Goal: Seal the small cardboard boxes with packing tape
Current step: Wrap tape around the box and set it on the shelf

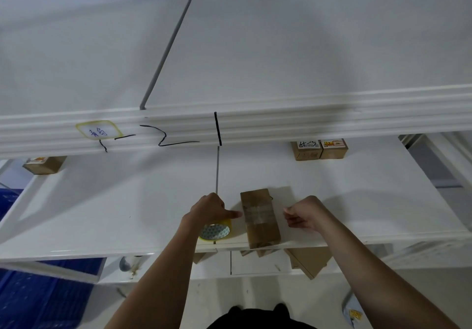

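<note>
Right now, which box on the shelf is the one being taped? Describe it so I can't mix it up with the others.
Look at the white shelf, near its front edge, between the person's two hands. The brown box lies there lengthwise, just right of the yellow tape roll under the left hand. Unlike the boxes at the back, it has a clear tape band across its middle.

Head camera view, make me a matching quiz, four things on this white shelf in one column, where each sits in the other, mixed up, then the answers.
Things:
1. tape roll
2. taped cardboard box
3. pair of labelled boxes
4. lone box

Places:
A. far back right, side by side
B. under the left hand, near the front edge
C. far back left
D. between the two hands, left of the right hand

Pairs: 1-B, 2-D, 3-A, 4-C
</note>
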Available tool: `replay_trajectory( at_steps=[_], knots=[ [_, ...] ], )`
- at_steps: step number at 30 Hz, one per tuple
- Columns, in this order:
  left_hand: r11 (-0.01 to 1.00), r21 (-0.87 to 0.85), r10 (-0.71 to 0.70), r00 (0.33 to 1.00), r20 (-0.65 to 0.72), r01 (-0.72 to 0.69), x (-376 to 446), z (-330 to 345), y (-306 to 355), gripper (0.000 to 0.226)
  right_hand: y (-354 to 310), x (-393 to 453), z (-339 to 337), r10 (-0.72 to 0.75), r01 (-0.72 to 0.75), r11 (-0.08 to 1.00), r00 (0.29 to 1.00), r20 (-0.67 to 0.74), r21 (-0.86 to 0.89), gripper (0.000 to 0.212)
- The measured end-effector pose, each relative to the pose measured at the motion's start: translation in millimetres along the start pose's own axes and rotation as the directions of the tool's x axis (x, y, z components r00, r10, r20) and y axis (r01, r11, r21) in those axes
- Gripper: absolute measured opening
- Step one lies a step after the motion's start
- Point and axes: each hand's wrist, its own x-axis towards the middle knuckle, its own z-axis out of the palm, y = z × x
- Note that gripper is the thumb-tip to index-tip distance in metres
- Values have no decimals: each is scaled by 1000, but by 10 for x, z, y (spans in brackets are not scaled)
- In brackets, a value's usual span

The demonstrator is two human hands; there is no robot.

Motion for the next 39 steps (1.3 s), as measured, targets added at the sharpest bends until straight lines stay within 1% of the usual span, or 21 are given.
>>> replay_trajectory(
  at_steps=[4, 8, 15, 24, 33, 35, 37, 39],
  knots=[
    [1000, 3, 6, 1000, 9, -6, 28, 15, -13, 56, 1, 34, 9, -2, 2, 1000, 1000, -23, -27, 16],
    [1000, 1, 2, 1000, 3, -2, 54, 29, -24, 58, 33, 114, 26, -8, 8, 1000, 1000, -29, -8, 16],
    [999, 30, -10, 1000, 8, 10, 94, 91, -58, 58, 60, 165, 43, -12, 10, 1000, 999, -53, -29, 16],
    [997, 80, -8, 999, -38, 11, 122, 111, -25, 54, 68, 212, 102, 2, -11, 994, 996, -84, -109, 16],
    [991, 132, 16, 996, -89, -4, 122, 156, 13, 58, 91, 220, 259, -18, -13, 982, 986, -164, -186, 14],
    [989, 147, 23, 996, -92, -9, 118, 159, 18, 59, 112, 226, 301, -14, -16, 984, 986, -169, -176, 16],
    [990, 143, 18, 996, -90, -5, 120, 161, 8, 59, 142, 231, 323, 4, -24, 993, 986, -166, -119, 16],
    [991, 134, 10, 996, -85, 1, 108, 160, 0, 59, 179, 224, 307, 46, -42, 999, 991, -126, 33, 14]
  ],
)
